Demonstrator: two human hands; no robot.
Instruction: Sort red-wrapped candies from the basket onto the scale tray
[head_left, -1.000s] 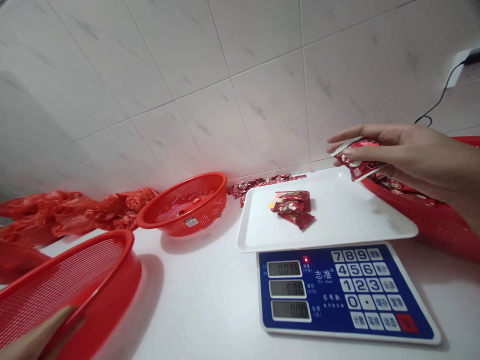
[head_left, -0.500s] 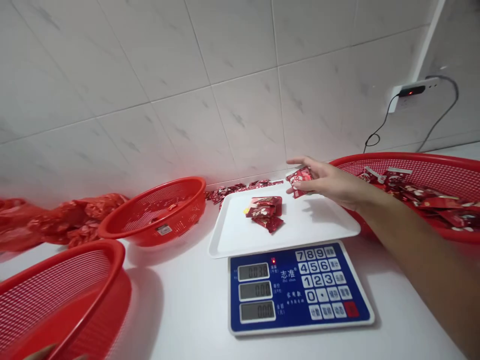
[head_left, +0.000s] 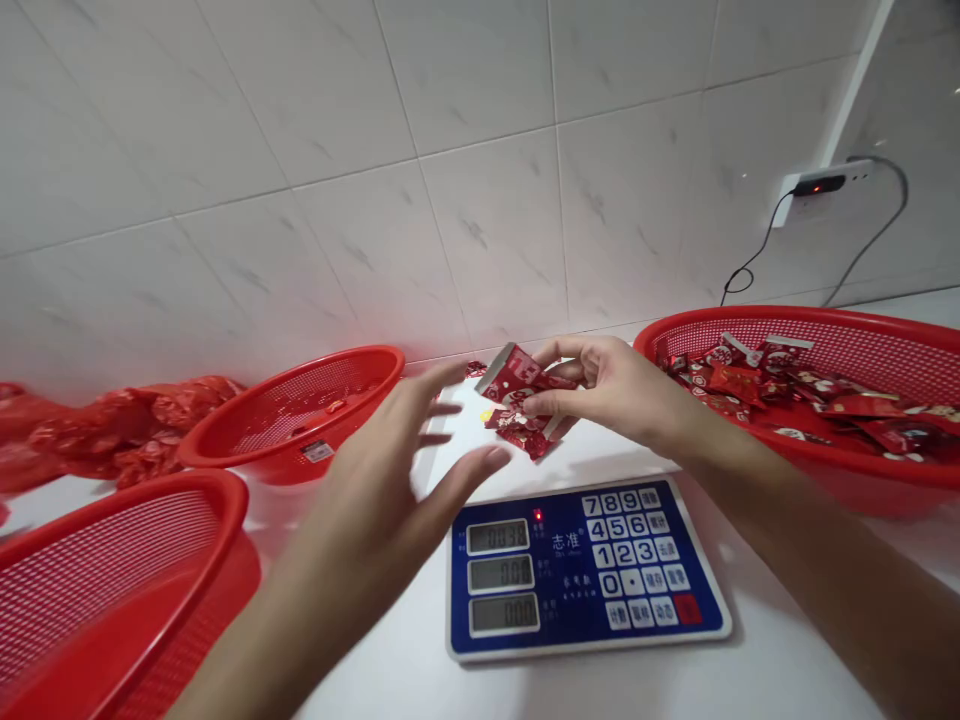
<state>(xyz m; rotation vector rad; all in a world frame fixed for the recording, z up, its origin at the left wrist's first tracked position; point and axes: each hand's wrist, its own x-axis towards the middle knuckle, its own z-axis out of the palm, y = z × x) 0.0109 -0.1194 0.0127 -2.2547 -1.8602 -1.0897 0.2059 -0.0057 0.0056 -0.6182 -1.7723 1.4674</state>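
Over the white tray of a digital scale, my right hand pinches a small red candy packet with a silvery end. Directly beneath it, several more red packets lie in a small pile on the tray, partly hidden by my fingers. My left hand reaches in from the left, fingers spread and thumb pointing at the pile, holding nothing. It covers the tray's left side.
A large red basket full of red packets stands at the right. On the left are a red basket with a few packets and a nearer red basket. Crumpled red bags lie by the tiled wall. A power strip hangs at the right.
My right hand has moved left with the packet, from the tray's far right to above the pile. My left hand has come up from the front-left basket to the tray's left side.
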